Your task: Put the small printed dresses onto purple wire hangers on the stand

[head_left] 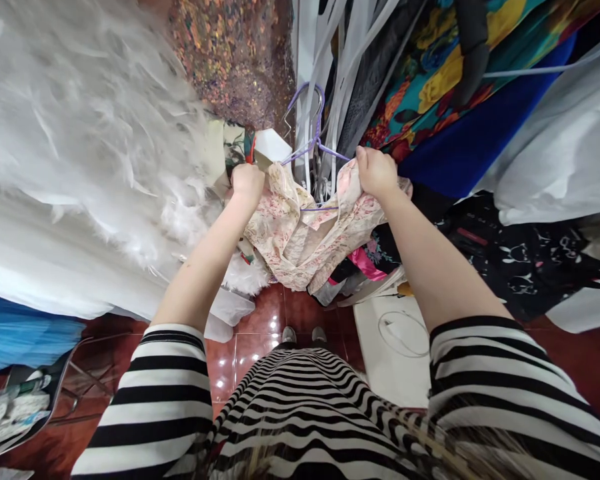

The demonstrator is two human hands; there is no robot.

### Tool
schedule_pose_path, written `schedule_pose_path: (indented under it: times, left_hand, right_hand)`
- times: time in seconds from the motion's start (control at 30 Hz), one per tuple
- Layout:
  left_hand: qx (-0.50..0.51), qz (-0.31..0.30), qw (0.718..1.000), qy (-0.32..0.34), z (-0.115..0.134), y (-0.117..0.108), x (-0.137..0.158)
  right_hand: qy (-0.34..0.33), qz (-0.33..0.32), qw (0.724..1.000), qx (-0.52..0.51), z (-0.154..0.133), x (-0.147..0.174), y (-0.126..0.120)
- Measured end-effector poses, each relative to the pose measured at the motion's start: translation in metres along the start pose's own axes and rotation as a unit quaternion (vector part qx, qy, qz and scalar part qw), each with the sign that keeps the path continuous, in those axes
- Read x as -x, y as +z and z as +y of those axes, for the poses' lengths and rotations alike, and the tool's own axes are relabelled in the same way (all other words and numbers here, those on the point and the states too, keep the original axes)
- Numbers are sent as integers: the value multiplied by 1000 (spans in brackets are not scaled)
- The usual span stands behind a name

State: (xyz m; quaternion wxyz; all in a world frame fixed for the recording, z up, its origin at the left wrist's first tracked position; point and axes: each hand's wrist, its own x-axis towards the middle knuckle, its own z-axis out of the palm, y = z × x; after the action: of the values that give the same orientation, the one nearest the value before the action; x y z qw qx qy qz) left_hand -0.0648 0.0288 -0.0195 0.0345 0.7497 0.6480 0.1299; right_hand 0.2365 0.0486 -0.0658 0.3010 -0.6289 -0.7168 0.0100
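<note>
A cream floral dress [325, 250] with pink flowers hangs on a purple hanger [318, 143] in front of me. My left hand [248, 183] is closed on its left shoulder. On the other shoulder, my right hand [377, 173] grips the cloth near the hanger's end. Between my hands the neckline droops open, and the hanger's lower bar shows through it. The hanger's hook points up and away from me. My fingertips are mostly hidden behind the fabric.
White feathered garments [95, 133] crowd the left side. A sequined garment [235, 60] hangs at the back. Floral cloth [430, 80] and blue cloth [485, 140] fill the right. A white board [395, 353] with a cable lies on the red tiled floor [260, 320]. A chair [65, 387] stands lower left.
</note>
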Motion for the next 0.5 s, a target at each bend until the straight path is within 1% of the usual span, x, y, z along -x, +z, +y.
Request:
schedule_pose_path:
  times: [0.07,0.27,0.4,0.5]
  left_hand:
    - [8,-3,1000,0,-2,2,-2]
    - [49,18,999,-9,-6,4,-6]
    - [81,5,996,-28,-8,5,-7]
    - [63,-7,998,-20,-8,4,-7]
  right_hand:
    - [0,1,1000,0,0,0,0]
    - [20,-11,1000,19,-1,-2,-3]
    - [17,10,1000,19,-2,-1,2]
    - [10,17,1000,17,-2,1,5]
